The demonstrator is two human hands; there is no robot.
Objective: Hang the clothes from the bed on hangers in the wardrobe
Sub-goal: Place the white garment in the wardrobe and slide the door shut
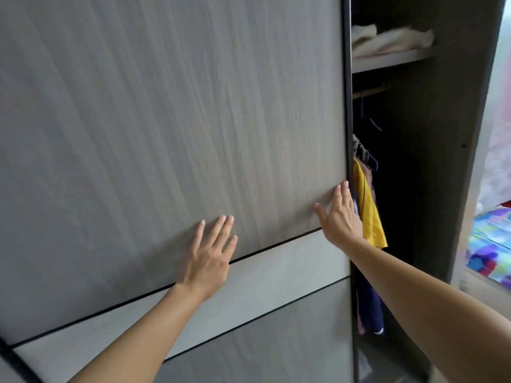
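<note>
Both palms flat, fingers spread, grasping nothing: left hand (206, 258) on wardrobe door (166, 120); right hand (341, 217) at door edge, yellow garment (369, 208) just beyond.

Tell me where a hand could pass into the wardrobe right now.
The free gap lies between the sliding door edge and the wardrobe's right wall, clearest below the rail. It is crowded by the door edge, where the yellow garment hangs beside the right hand. The top shelf holds folded cloth.

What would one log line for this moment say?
left hand flat on sliding door | right hand at door edge | wardrobe partly open
</note>
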